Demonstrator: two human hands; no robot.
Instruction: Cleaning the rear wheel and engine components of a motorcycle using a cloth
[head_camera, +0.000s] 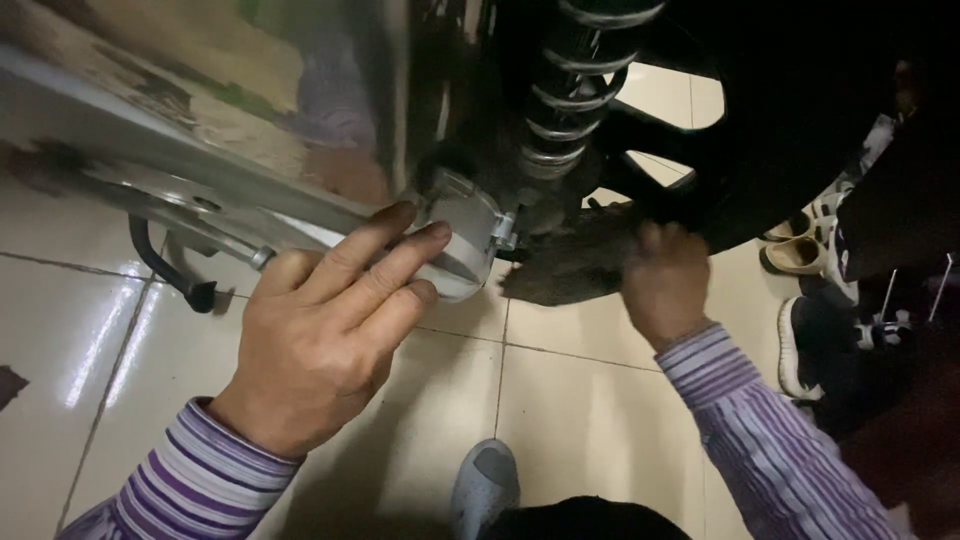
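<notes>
A motorcycle fills the top of the view. Its chrome exhaust pipe (220, 110) runs across the upper left and ends in a metal clamp joint (470, 225). My left hand (325, 330) lies flat against the end of the pipe, fingers stretched to the clamp and gripping nothing. A coiled shock absorber spring (580, 90) stands above the joint. My right hand (665, 280) reaches under the dark rear wheel (780, 130), pressing a dark grey rag (565, 265) against the parts there. Both arms wear purple striped sleeves.
The floor is glossy cream tile (560, 400). A black kickstand lever (170, 275) hangs at the left. My grey shoe (485, 485) shows at the bottom. Several shoes (800, 255) and another person's dark-clad legs (900, 300) are at the right.
</notes>
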